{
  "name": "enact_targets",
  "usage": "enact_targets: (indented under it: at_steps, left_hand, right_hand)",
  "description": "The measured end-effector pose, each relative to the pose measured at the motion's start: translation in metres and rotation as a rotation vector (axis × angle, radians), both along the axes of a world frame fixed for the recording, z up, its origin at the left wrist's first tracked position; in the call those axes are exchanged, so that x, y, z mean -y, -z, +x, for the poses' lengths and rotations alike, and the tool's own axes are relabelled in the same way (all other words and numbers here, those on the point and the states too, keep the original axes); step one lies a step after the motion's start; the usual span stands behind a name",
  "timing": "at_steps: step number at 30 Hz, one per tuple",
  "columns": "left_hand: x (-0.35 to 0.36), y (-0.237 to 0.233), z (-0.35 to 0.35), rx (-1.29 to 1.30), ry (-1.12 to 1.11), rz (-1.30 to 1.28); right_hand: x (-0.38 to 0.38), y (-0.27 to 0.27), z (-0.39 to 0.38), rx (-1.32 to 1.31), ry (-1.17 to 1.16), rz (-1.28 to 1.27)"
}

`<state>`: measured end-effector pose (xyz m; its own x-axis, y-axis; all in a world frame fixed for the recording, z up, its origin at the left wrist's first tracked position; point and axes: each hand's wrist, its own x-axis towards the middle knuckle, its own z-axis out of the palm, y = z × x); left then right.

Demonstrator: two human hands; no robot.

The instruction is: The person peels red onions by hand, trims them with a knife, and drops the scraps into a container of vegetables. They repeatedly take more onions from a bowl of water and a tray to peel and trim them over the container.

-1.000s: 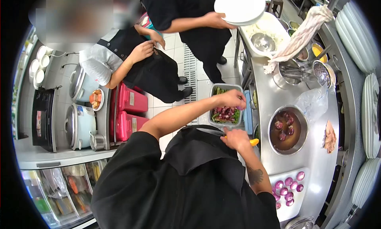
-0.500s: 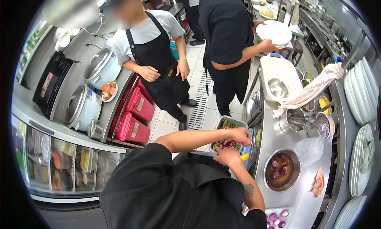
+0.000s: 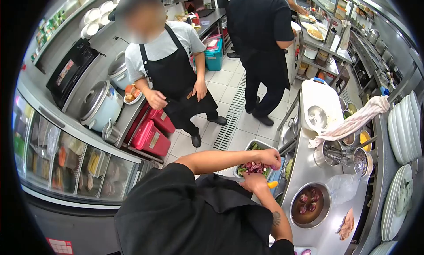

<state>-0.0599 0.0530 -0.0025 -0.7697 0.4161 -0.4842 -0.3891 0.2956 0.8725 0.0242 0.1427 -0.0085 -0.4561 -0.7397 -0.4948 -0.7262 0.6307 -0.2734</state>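
Note:
My left hand [image 3: 267, 158] is closed around a red onion [image 3: 276, 165], of which only a purple edge shows past the fingers. Just below it, my right hand [image 3: 255, 182] grips a yellow-handled knife [image 3: 272, 184]; the handle sticks out of the fist and the blade is hidden. Both hands are over the near right part of a rectangular container [image 3: 238, 172] with purple onion peels [image 3: 255, 167] and green leaves inside. To the right, a steel bowl [image 3: 328, 201] holds several red onions [image 3: 311, 199] in brownish liquid. More red onions [image 3: 306, 252] lie on a white tray at the bottom edge.
A person in a black apron [image 3: 176, 74] faces me across the container. Another person in black [image 3: 260, 47] stands further back. The steel counter [image 3: 304, 155] carries a white tub [image 3: 320, 96], a rolled cloth [image 3: 353, 120] and a plastic bag [image 3: 344, 186]. A glass-fronted fridge [image 3: 75, 162] is at left.
The view has shifted, and the onion tray has mostly slid out at the bottom. The far person in black has turned and stepped away with the plates. My hands keep their grips over the container.

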Motion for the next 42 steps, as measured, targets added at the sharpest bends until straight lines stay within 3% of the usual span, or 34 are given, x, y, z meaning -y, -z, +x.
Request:
enact_targets:
  at_steps: [2,18,20,25,28,32,35,42]
  left_hand:
    - [0.000,-0.003,0.003,0.016,0.033,-0.020]
    - [-0.008,0.002,-0.003,-0.070,-0.081,0.074]
    - [-0.004,0.001,-0.007,-0.102,-0.064,0.044]
    - [-0.007,-0.005,-0.002,-0.027,-0.108,0.071]
    - [-0.007,-0.016,-0.002,-0.019,-0.102,0.063]
    - [-0.011,0.004,-0.012,-0.076,-0.080,0.088]
    - [-0.016,0.009,-0.016,-0.083,-0.046,0.061]
    - [-0.026,0.005,-0.022,-0.056,-0.033,0.049]
  right_hand:
    - [-0.003,0.009,-0.002,0.060,-0.141,0.104]
    - [-0.010,-0.010,-0.017,0.050,-0.116,0.148]
    - [-0.018,0.022,-0.021,0.004,-0.210,-0.029]
    - [-0.016,-0.013,-0.027,0.168,-0.034,0.208]
    - [-0.024,0.010,-0.024,0.081,-0.137,0.073]
    - [-0.029,0.013,-0.025,0.137,-0.066,0.114]
    - [-0.033,0.030,-0.026,0.058,-0.090,-0.021]
    - [-0.036,-0.007,-0.033,0.133,-0.026,0.106]
